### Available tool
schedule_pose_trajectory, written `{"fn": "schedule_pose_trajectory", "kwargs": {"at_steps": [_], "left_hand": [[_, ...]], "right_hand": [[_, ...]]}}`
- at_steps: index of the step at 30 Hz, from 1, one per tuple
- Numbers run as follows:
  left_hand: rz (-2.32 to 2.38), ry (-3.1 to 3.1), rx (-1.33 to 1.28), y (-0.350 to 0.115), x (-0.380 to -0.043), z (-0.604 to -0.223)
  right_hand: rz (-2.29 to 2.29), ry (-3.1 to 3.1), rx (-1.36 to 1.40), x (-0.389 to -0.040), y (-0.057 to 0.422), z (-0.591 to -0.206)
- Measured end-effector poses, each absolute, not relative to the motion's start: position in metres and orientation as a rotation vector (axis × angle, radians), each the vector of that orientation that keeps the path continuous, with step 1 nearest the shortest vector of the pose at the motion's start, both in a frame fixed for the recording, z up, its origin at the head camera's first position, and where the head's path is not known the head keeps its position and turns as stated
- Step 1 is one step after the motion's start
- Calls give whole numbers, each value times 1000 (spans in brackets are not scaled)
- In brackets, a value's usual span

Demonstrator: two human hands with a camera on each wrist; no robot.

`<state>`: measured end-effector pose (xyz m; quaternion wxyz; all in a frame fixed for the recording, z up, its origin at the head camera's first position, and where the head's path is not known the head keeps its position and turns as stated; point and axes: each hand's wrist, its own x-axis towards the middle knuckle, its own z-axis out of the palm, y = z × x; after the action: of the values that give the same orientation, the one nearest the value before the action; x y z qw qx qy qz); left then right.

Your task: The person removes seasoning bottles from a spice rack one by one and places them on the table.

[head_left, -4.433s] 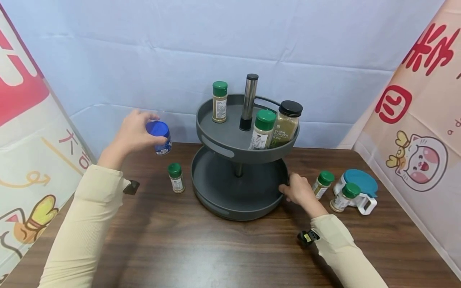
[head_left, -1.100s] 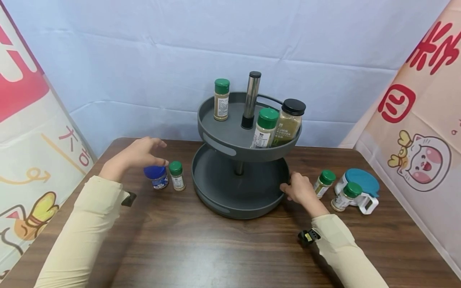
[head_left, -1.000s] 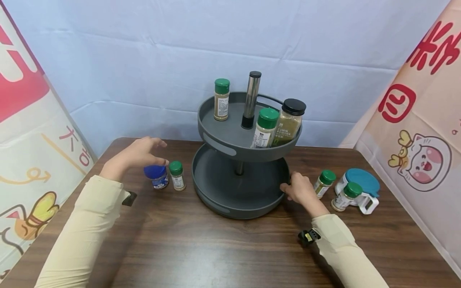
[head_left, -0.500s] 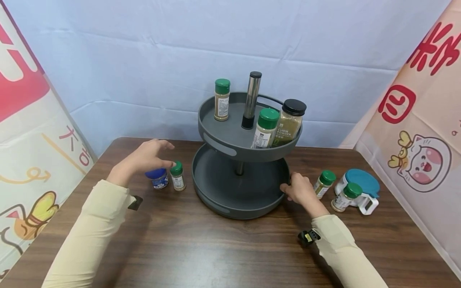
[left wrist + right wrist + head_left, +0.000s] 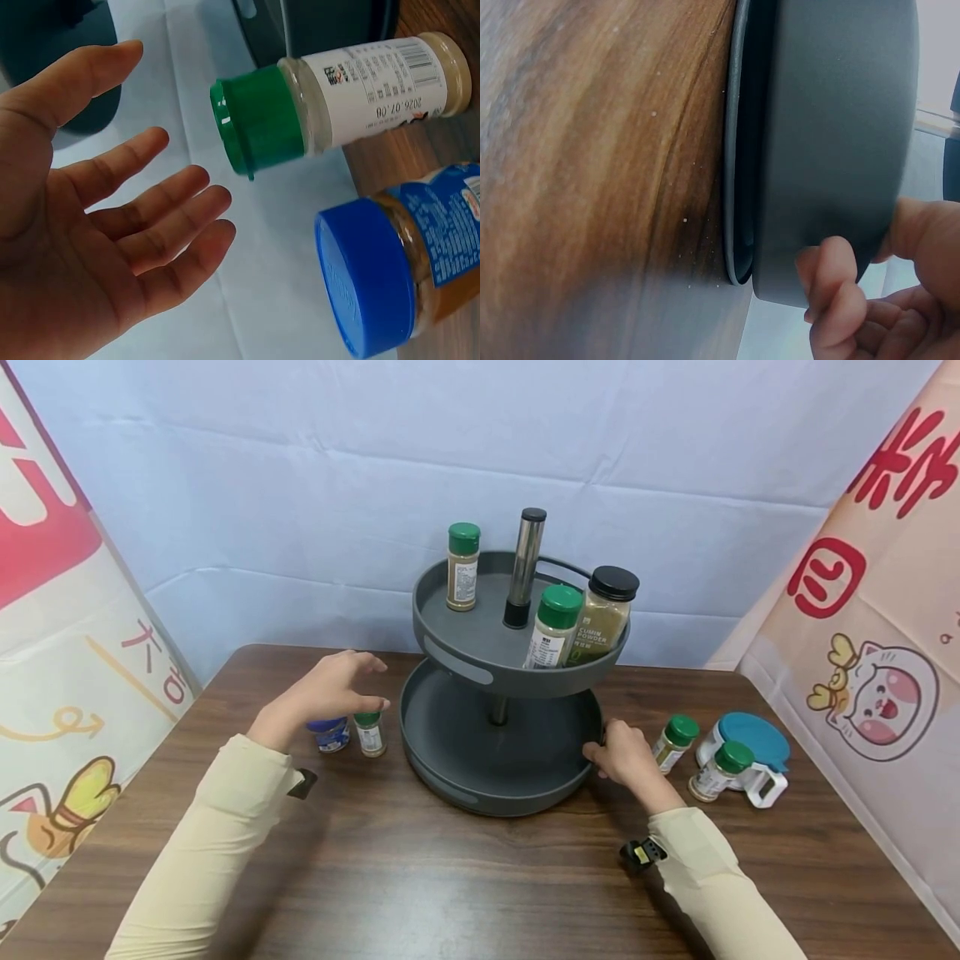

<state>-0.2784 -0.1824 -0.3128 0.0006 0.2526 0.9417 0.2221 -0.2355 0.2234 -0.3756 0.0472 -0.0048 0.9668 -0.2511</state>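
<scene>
My left hand (image 5: 327, 692) hovers above the table's left side, thumb and fingers spread apart and holding nothing. In the left wrist view, its fingertips are a little short of the green lid of a small spice shaker (image 5: 382, 97). Beside that shaker stands a blue-lidded jar (image 5: 367, 277) with brown contents; in the head view the hand partly covers both lids. A dark grey two-tier turntable rack (image 5: 495, 768) stands mid-table, its lower tray bare. My right hand (image 5: 624, 756) grips the lower tray's right rim, thumb over the edge and curled fingers against the outer wall (image 5: 832, 150).
On the upper tray stand two green-lidded shakers (image 5: 462, 581) (image 5: 551, 631) and a black-lidded cumin powder jar (image 5: 603, 614). Right of the rack are two more green-lidded shakers (image 5: 673, 743) (image 5: 716, 772) and a white handled container (image 5: 752, 739) with a teal lid. A cloth backdrop hangs behind.
My left hand set the blue-lidded jar down beside the small shaker, let go, and has shifted right over the shaker. The right hand has stayed on the lower rim.
</scene>
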Motion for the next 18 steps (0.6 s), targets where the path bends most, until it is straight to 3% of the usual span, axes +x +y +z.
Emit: {"fn": "schedule_pose_trajectory", "kwargs": {"at_steps": [18], "left_hand": [[738,2946,836,-162,-276,-311]], "right_hand": [[-760,2949,-13,-236,223,-375]]}}
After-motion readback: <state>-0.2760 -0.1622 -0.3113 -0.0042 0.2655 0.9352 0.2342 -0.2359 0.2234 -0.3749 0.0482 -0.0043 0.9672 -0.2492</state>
